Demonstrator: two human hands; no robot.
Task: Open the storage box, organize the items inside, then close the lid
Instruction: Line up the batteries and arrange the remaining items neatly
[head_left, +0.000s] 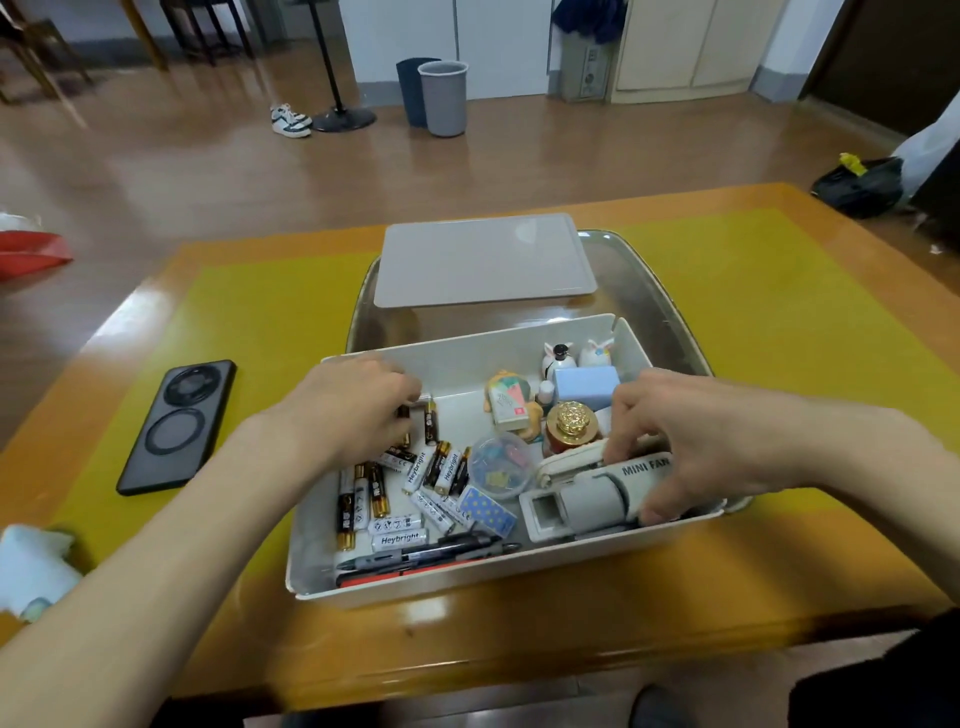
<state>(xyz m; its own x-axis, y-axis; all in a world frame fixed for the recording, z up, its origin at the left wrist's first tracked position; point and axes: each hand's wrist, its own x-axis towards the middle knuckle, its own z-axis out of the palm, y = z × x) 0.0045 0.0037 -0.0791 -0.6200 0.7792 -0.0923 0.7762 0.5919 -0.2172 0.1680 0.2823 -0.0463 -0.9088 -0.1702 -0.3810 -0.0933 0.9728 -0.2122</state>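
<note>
— Hands?
— Left hand (358, 410) curled among the batteries (410, 486); grip unclear. Right hand (691, 441) clamps the fan (618, 491).
— Box (467, 574)?
— On the bench (779, 291), open; one lid (483, 260) behind, two pens (431, 553).

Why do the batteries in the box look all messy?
The batteries lie loose on the left side of the storage box, pointing every which way, some across each other. They are not lined up yet. The left hand is down among them, and the right hand holds the mini fan.
</note>
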